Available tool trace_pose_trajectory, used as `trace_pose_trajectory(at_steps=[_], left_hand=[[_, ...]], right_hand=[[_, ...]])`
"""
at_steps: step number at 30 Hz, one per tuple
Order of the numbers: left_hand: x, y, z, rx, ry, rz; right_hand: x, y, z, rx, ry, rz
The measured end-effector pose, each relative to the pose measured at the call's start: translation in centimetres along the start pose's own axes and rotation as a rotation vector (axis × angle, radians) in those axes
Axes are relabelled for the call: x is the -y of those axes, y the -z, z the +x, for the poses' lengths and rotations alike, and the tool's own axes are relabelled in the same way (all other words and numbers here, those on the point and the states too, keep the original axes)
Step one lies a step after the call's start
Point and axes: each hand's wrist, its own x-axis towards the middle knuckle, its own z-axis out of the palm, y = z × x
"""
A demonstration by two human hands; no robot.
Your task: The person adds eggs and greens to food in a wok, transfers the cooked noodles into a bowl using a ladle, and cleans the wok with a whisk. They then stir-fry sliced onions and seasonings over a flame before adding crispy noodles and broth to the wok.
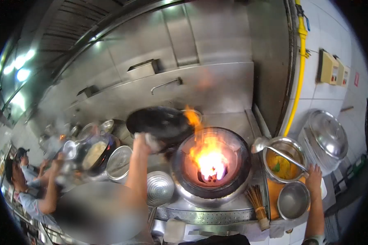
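Observation:
My left hand (141, 142) is closed at the near rim of a black wok (161, 122), with a pale cloth (153, 143) bunched at the grip. The wok is tilted and raised to the left of the lit burner (210, 161). My right hand (313, 176) closes on the handle end of a metal ladle (288, 156). That ladle lies across a steel pot (268, 165) holding yellow-orange liquid with something green in it. Below the pot, near my right forearm, stands a smaller steel bowl (293, 200).
Tall flames rise from the burner. A perforated strainer (160, 188) and a bamboo brush (259, 207) lie beside it. A tap (166, 85) projects behind the wok. Lidded metalware (327, 132) stands at right. Co-workers (37, 183) cook at the left; a blurred patch hides the lower left.

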Motion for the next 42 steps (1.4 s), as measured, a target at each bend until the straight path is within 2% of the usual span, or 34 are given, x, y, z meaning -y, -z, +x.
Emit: trace_pose_trajectory(at_steps=[1,3,4,6,8,9,10,11,12,13,16,18,19,20,21,23,24,25,26,27,29,30,33,35,38,39,40,42], left_hand=[[1.3,1.6,-5.5,0.059,0.087,-0.127],[4.2,2.9,-16.7,0.077,0.251,-0.027],[6.9,4.4,-20.3,0.037,0.144,-0.119],[10.9,7.3,-24.8,0.17,0.452,-0.264],[15.9,9.1,-28.4,0.149,0.398,-0.199],[16.3,7.3,-31.3,0.05,0.386,-0.172],[16.6,5.6,-33.6,-0.044,0.375,-0.142],[18.0,5.7,-33.8,-0.03,0.433,-0.14],[19.4,5.8,-34.0,-0.014,0.49,-0.134],[20.3,4.8,-34.4,-0.032,0.523,-0.133],[21.4,2.0,-36.1,0.009,0.481,-0.112],[25.5,2.4,-34.3,0.033,0.492,-0.083],[26.6,2.7,-33.4,0.045,0.494,-0.063],[26.1,2.6,-34.1,0.101,0.472,-0.081],[25.1,2.3,-35.1,0.074,0.467,-0.077],[23.2,2.7,-36.9,0.098,0.48,-0.075],[22.3,4.8,-37.8,0.146,0.501,-0.069],[21.4,7.0,-38.8,0.19,0.525,-0.061],[20.7,9.0,-40.0,0.209,0.445,-0.052],[20.1,11.2,-40.8,0.229,0.364,-0.039],[20.0,16.6,-42.7,0.026,0.39,-0.047],[19.2,18.4,-43.2,-0.008,0.357,-0.047],[18.7,20.7,-43.7,-0.074,0.269,0.007],[19.5,22.3,-42.7,-0.099,0.223,0.133],[21.6,23.1,-40.3,-0.223,0.143,0.586],[25.1,25.9,-38.2,-0.24,0.102,0.681],[25.4,26.1,-38.0,-0.223,0.041,0.812],[25.6,25.1,-37.6,-0.174,-0.092,1.066]], right_hand=[[-1.3,-1.0,1.1,0.105,0.012,-0.012],[-2.0,-2.1,2.4,0.274,0.03,0.009],[-2.1,-1.7,2.8,0.339,0.035,0.039],[-2.2,-2.6,3.4,0.385,0.093,0.124],[-3.0,-3.7,4.1,0.344,0.192,0.237],[-2.1,-3.9,4.6,0.443,0.183,0.327],[1.7,-0.8,4.7,0.46,0.277,0.491],[7.3,3.6,5.1,0.561,0.275,0.708],[12.9,8.0,5.4,0.671,0.254,0.922],[18.1,11.6,6.1,0.858,0.125,1.188],[31.1,15.8,9.1,1.002,0.092,1.589],[39.9,16.2,12.5,1.056,0.22,1.59],[44.9,15.5,14.0,1.049,0.163,1.589],[49.3,16.4,14.4,1.06,0.139,1.656],[54.1,13.3,16.6,1.133,0.215,1.684],[62.9,10.2,18.6,1.153,0.164,1.61],[66.4,9.1,19.6,1.203,0.12,1.704],[69.4,8.0,20.2,1.258,0.066,1.795],[71.4,7.3,20.2,1.319,0.005,1.879],[71.9,7.5,19.6,1.311,0.081,1.956],[70.9,7.2,17.3,1.42,0.059,2.028],[69.8,7.3,16.2,1.466,0.049,2.064],[63.6,10.7,11.3,1.002,0.152,1.729],[62.0,9.6,10.5,0.731,0.275,1.473],[62.1,6.8,13.1,0.349,0.482,1.183],[62.0,8.1,13.8,0.351,0.496,1.167],[61.9,8.9,14.3,0.362,0.498,1.147],[62.9,9.0,14.8,0.343,0.636,1.159]])
